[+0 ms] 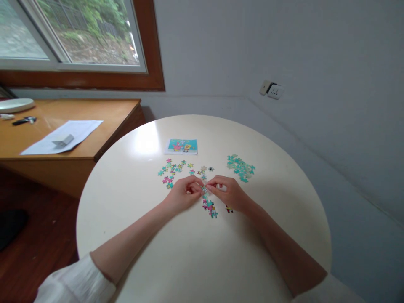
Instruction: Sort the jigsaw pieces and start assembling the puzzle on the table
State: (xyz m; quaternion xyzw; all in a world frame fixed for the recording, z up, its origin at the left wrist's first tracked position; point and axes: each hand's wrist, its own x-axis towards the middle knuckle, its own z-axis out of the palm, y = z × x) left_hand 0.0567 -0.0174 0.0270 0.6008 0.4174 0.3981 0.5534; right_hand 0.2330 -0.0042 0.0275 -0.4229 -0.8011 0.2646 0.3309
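My left hand (187,190) and my right hand (227,191) meet over the middle of the round table. Both have their fingers pinched at small light-teal puzzle pieces (205,189) between them; the exact outline is partly covered by the fingertips. Just below lies a joined cluster of puzzle pieces (210,208) with a pink cartoon figure. A small yellow-and-red puzzle section (229,209) shows under my right wrist. Beyond my fingers are a few loose pieces (203,169), one of them dark and white (211,168).
Mixed pink, green and yellow pieces (172,170) lie scattered at the left, a heap of teal pieces (241,167) at the right. Behind them rests a cartoon picture card (182,146). A wooden desk (120,118) with white paper (80,130) stands at the left, near the window.
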